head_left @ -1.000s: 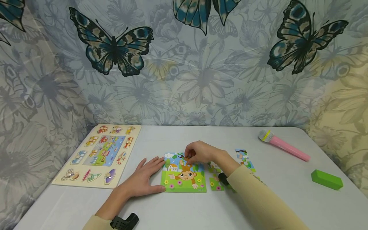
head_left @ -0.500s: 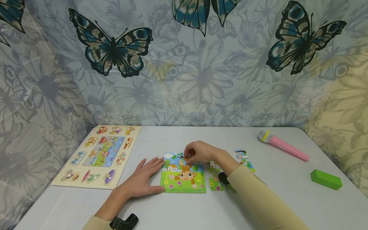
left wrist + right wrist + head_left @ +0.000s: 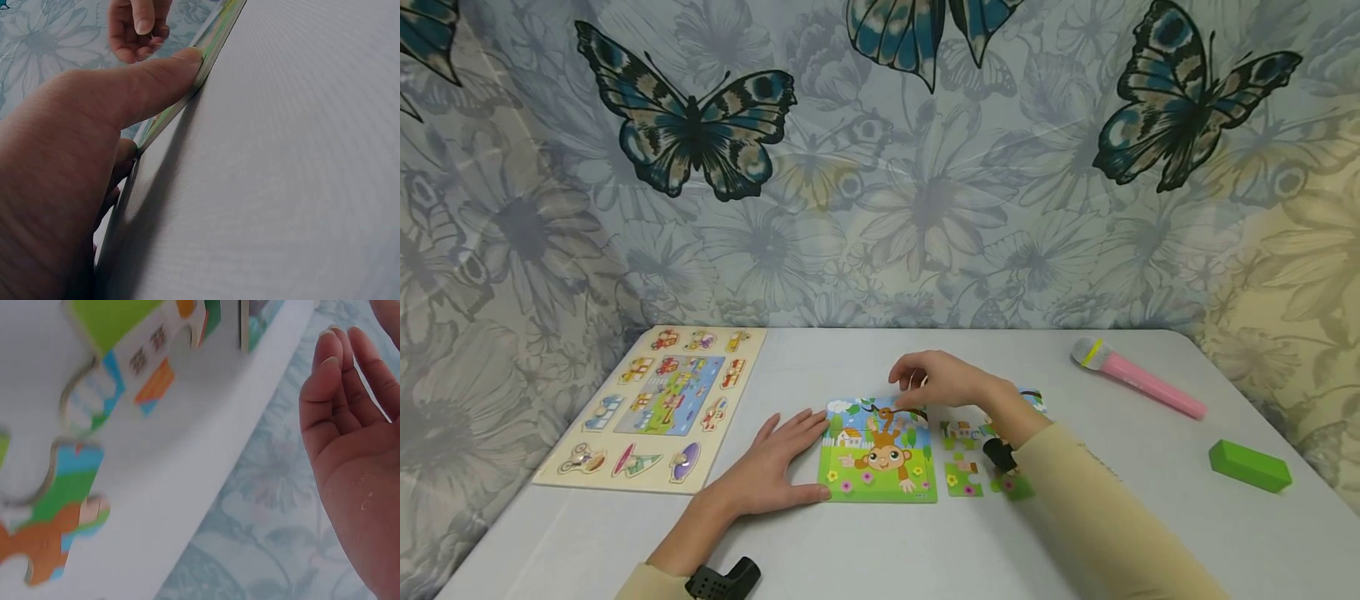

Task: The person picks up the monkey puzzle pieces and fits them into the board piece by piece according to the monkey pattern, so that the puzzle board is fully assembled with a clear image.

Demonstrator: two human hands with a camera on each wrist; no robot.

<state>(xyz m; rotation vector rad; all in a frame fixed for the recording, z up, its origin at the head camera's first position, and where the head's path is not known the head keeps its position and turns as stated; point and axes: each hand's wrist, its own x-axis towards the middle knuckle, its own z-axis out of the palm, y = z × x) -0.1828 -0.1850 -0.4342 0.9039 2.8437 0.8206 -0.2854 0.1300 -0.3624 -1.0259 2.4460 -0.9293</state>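
Observation:
A small square jigsaw puzzle (image 3: 880, 483) with a monkey picture lies on the white table. My left hand (image 3: 778, 471) rests flat beside it, fingertips at its left edge and thumb at the lower left corner. In the left wrist view that thumb (image 3: 150, 87) presses on the puzzle's rim. Above the puzzle's upper right corner hovers my right hand (image 3: 943, 379), fingers loosely bent. The right wrist view shows nothing in this hand. Loose jigsaw pieces (image 3: 964, 480) lie to the right of the puzzle, some partly hidden by the right wrist.
A cream picture board (image 3: 572, 467) with vehicle and toy shapes lies at the left. Toward the right are a pink toy microphone (image 3: 1150, 385) and a green block (image 3: 1250, 467). A butterfly-patterned cloth (image 3: 925, 250) hangs behind the table.
My right hand has lifted off the puzzle's upper part and shifted slightly up and right, uncovering the branch and tail in the picture. The left hand has stayed in place.

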